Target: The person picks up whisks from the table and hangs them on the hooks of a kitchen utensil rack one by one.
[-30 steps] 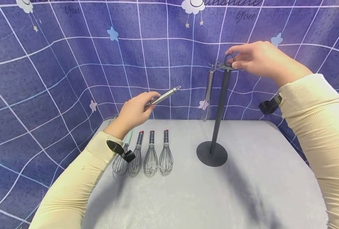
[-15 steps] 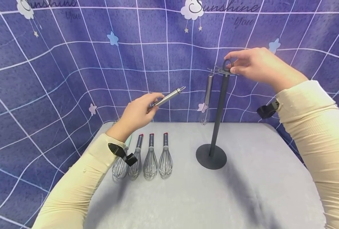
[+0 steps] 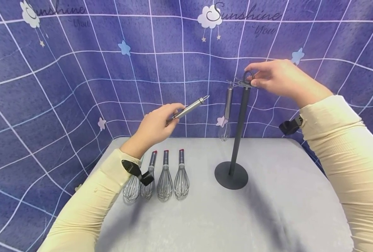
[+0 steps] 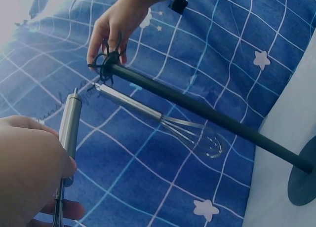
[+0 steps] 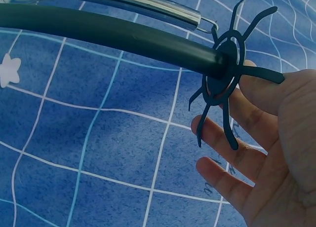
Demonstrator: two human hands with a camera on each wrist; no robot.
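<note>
My left hand holds a steel whisk by its handle. The handle's hanging loop points up and right, toward the black stand but apart from it. In the left wrist view, part of that whisk's wires shows below the palm. My right hand pinches the ring on top of the stand. Several curved hooks spread out below that ring. One small whisk hangs by its loop from a left-side hook, wires down.
On the grey table, several whisks lie in a row at left, among them a red-tipped whisk. My left forearm partly covers the row. The stand's round base rests on the table. A blue patterned curtain hangs behind.
My left hand has moved slightly right with the whisk, bringing its loop closer to the stand. My right hand stays on the top ring. The head view has tilted up a little.
</note>
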